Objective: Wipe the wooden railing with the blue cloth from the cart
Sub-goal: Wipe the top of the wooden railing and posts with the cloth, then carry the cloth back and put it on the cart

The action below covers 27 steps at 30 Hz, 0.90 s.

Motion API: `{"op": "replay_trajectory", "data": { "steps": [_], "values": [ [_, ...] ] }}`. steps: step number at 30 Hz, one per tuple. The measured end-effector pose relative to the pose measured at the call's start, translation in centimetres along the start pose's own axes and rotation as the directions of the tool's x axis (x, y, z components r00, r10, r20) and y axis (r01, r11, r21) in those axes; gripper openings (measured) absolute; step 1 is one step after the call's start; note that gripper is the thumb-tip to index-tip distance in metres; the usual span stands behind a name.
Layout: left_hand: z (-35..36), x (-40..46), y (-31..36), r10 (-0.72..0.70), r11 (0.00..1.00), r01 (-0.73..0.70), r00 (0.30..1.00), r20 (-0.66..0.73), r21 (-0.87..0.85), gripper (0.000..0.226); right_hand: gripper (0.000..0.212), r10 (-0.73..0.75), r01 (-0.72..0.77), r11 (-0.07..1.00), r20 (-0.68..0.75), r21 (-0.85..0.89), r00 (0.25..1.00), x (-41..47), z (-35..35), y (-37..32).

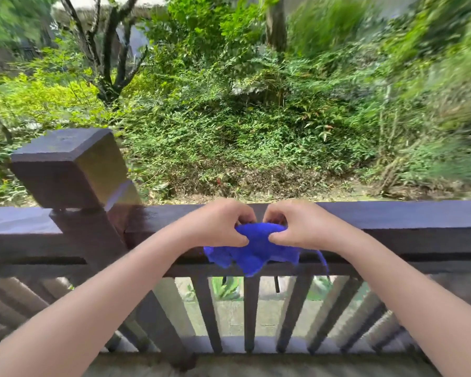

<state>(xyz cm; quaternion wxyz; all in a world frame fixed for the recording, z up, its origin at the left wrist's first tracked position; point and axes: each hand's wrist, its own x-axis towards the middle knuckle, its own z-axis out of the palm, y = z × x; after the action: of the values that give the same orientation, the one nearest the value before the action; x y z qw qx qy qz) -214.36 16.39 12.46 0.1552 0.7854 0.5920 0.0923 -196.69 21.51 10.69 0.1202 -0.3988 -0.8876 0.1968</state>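
A bright blue cloth (256, 248) is bunched between both hands, right at the near face of the dark wooden railing (392, 216). My left hand (219, 224) pinches its left part with thumb and fingers. My right hand (297, 224) pinches the right part the same way. The cloth's loose lower edge hangs down over the rail's underside, level with the tops of the balusters. The hands nearly touch above the cloth. No cart is in view.
A thick square wooden post (71, 170) rises from the railing at the left. Vertical balusters (252, 314) run below the top rail. Beyond the railing lie dense green shrubs and a tree (112, 58).
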Motion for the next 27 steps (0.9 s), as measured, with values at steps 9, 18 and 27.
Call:
{"op": "replay_trajectory", "data": {
  "steps": [9,18,27],
  "values": [
    [5.9,5.0,16.3,0.261,0.963,-0.267,0.956,0.135,0.026,0.029,0.011,0.257,-0.262,0.965,-0.093,-0.036,0.962,-16.2,-5.4,9.1],
    [13.9,8.6,34.7,0.489,0.870,-0.494,0.855,0.172,-0.015,0.026,0.014,0.465,-0.482,0.873,-0.175,-0.069,0.868,-34.5,-10.6,17.5],
    [19.3,14.2,48.2,0.660,0.744,-0.666,0.715,0.231,-0.061,0.022,0.016,0.650,-0.676,0.737,-0.273,-0.005,0.710,-45.9,-15.2,25.0]
  ]
}}
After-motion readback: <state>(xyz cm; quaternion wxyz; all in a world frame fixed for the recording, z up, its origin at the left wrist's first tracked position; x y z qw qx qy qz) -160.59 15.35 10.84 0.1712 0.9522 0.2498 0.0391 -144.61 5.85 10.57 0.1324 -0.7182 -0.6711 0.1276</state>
